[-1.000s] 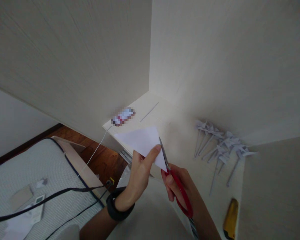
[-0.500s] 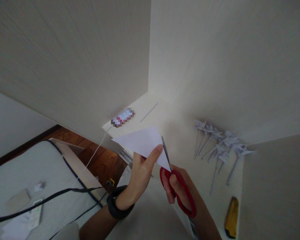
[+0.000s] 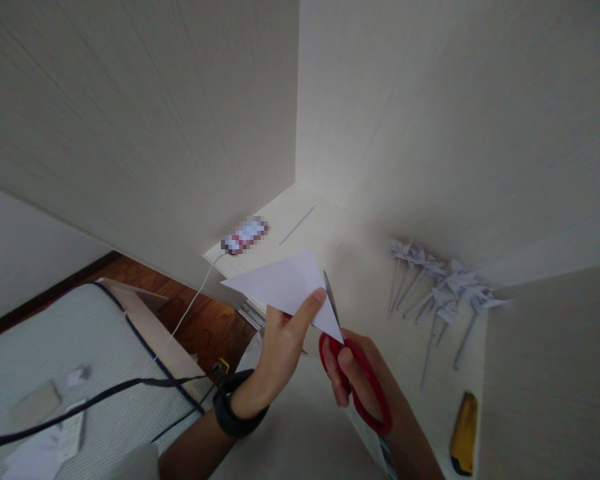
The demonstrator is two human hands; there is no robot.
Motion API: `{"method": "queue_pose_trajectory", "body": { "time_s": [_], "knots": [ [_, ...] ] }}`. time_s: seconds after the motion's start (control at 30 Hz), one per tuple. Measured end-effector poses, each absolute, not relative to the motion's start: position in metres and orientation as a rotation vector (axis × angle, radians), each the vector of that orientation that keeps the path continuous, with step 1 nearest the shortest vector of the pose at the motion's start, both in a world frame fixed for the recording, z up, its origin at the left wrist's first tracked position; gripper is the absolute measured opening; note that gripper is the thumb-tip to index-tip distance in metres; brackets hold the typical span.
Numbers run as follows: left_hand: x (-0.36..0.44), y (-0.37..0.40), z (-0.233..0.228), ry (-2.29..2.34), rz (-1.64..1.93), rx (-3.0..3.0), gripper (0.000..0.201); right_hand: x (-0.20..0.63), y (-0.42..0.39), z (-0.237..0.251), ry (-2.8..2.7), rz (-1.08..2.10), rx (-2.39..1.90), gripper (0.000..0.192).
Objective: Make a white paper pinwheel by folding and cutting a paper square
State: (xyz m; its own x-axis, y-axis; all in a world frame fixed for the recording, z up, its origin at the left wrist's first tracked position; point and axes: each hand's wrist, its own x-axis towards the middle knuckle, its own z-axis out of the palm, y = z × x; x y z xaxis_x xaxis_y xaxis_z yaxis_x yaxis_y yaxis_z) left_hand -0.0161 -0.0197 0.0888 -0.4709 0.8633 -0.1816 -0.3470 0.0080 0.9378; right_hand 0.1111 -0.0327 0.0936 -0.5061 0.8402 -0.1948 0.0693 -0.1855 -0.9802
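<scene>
The left hand (image 3: 280, 347) is pinching a white paper triangle (image 3: 285, 287) between thumb and fingers, holding it up in the air above the near left edge of the pale table (image 3: 350, 267). The right hand (image 3: 363, 380) is gripping red-handled scissors (image 3: 353, 373), fingers threaded through the loops, and the blades are biting into the paper's right-hand edge just beside the left thumb.

The paper's long axis is running from its far left tip down toward the near right corner, which is pointing at the scissors' pivot. The scissors are lying along a line from the handles, low and near the body, up and away to the blade tips, which are pointing toward the corner where the two walls meet.

Walls are closing the table in on the far side and on the right, so the open room is lying to the left, past the table's edge, where the wooden floor (image 3: 200, 320) and a bed (image 3: 55, 360) are showing below. A white cable (image 3: 190, 307) is hanging off that edge. To the right of the hands, well apart from them, a cluster of paper pinwheels (image 3: 440, 287) is lying against the right wall, and a yellow utility knife (image 3: 464, 430) is lying near the table's near right corner.
</scene>
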Motion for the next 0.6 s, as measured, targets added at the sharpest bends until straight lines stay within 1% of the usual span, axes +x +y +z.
{"method": "queue_pose_trajectory", "body": {
  "time_s": [0.3, 0.47, 0.6],
  "knots": [
    [-0.0171, -0.0204, 0.0906, 1.385, 1.621, 0.586, 0.022, 0.1109, -0.0285, 0.0948, -1.502, 1.807, -1.042, 0.058],
    [-0.0176, -0.0213, 0.0901, 1.356, 1.637, 0.546, 0.023, 0.1107, -0.0299, 0.0950, -1.507, 1.800, -1.101, 0.061],
    [-0.0179, -0.0230, 0.0891, 1.334, 1.640, 0.541, 0.022, 0.1110, -0.0321, 0.0931, -1.502, 1.794, -1.157, 0.058]
  ]
}}
